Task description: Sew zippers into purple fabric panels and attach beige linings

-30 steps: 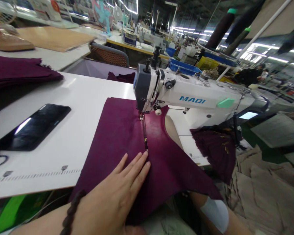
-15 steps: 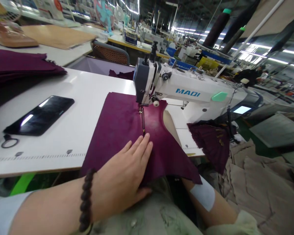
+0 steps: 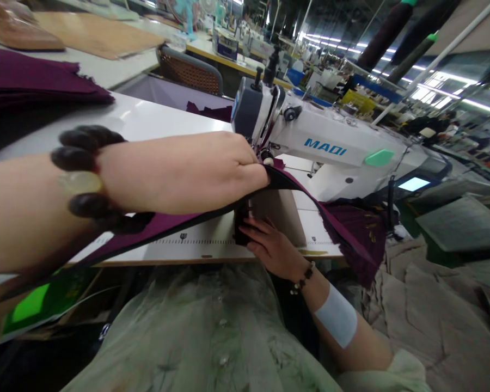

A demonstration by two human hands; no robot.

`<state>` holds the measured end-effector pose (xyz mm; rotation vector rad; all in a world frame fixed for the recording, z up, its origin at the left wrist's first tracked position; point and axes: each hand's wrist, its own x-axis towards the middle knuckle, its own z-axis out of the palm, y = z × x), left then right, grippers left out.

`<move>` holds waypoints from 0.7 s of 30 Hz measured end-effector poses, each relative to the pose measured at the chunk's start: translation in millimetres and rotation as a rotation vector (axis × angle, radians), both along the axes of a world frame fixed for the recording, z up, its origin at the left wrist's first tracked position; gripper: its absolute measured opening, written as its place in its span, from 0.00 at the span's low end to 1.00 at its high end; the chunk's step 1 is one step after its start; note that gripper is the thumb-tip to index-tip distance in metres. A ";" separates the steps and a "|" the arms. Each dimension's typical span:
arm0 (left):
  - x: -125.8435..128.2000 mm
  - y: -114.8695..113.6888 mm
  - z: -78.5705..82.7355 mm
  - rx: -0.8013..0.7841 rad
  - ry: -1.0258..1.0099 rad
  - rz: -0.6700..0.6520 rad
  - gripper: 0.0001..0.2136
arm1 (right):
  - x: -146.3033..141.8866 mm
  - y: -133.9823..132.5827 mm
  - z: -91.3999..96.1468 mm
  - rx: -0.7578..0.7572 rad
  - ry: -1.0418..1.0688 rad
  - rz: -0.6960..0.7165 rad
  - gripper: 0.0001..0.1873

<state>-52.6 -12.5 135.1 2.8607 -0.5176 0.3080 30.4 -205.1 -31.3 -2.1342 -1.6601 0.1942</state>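
Note:
My left hand [image 3: 188, 174] is closed on the edge of a purple fabric panel [image 3: 163, 222], lifted in front of the needle area. The panel's dark underside edge curves down to both sides. Beneath the raised panel, my right hand [image 3: 273, 247] lies with fingers stretched out on a beige cloth piece [image 3: 283, 212] and a small dark piece [image 3: 240, 226] at its left side. The white sewing machine [image 3: 326, 147] stands just behind. My left hand and the fabric hide the needle and presser foot.
Stacked purple cloth [image 3: 41, 81] lies at the left of the white table [image 3: 147, 111]. More purple pieces [image 3: 355, 228] hang at the table's right. A pile of beige cloth [image 3: 424, 305] sits lower right. Thread cones [image 3: 386, 35] stand above the machine.
My left hand has gone from lying flat on the panel to gripping and lifting its edge toward the machine. My right hand and the beige cloth have come into view underneath.

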 end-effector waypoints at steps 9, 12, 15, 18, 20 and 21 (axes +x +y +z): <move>3.8 -8.8 6.6 0.134 0.043 -0.118 0.22 | -0.4 -0.5 -2.3 0.035 0.060 -0.042 0.18; 4.6 -13.8 10.3 0.267 0.038 -0.102 0.16 | 0.1 -0.6 -3.4 0.027 0.061 -0.041 0.18; 3.4 -16.4 11.7 0.370 0.047 -0.103 0.10 | -0.1 -0.1 -3.7 0.023 0.049 -0.041 0.18; 0.7 -16.3 11.1 0.453 0.030 -0.126 0.09 | -2.0 -0.2 -2.2 0.009 0.027 -0.033 0.19; -0.9 -15.6 10.1 0.508 0.000 -0.144 0.10 | -4.5 -1.6 -0.9 -0.010 0.002 -0.020 0.19; -1.4 -15.3 9.5 0.538 -0.001 -0.149 0.10 | -6.1 -2.8 -0.4 -0.019 -0.012 -0.016 0.20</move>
